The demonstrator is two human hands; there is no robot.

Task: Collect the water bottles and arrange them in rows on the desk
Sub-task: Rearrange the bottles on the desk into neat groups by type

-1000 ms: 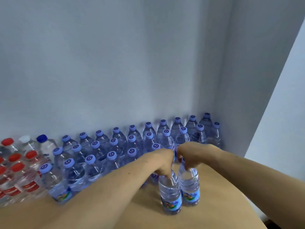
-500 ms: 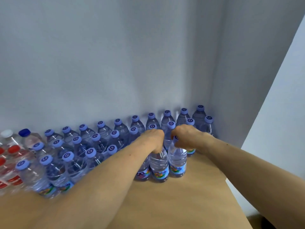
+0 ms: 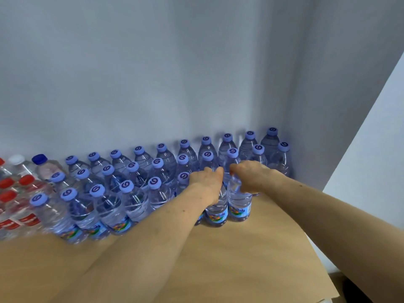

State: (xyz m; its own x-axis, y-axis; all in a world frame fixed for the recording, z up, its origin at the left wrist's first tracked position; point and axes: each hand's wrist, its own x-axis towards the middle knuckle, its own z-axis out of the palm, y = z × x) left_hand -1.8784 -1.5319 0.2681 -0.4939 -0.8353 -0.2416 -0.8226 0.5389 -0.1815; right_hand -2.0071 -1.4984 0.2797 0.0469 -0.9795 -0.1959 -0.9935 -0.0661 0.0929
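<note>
Full bottles: heavyish for their size, thin walls dent if squeezed, prob. slick. Best hold is neck/cap, which is stiff. Left hand [image 3: 206, 180] curls over the top of left bottle [image 3: 216, 216], right hand [image 3: 251, 178] same on right bottle [image 3: 238, 212]. Both stand on the worktop [image 3: 218, 259], touching, at right end of front row. Count: purple-cap bottles [image 3: 157, 163] 28 incl. these two (10 back, 10 mid, 8 front). Red-cap bottles [image 3: 25, 179] approx. 5, cut by frame edge. 1 white-cap bottle [image 3: 17, 159], 1 dark-blue-cap bottle [image 3: 39, 159].

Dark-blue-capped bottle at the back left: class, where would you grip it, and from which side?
Likely from above, by the neck under the dark blue cap: the bottle stands upright, wall behind, neighbouring bottles crowding its sides.
</note>
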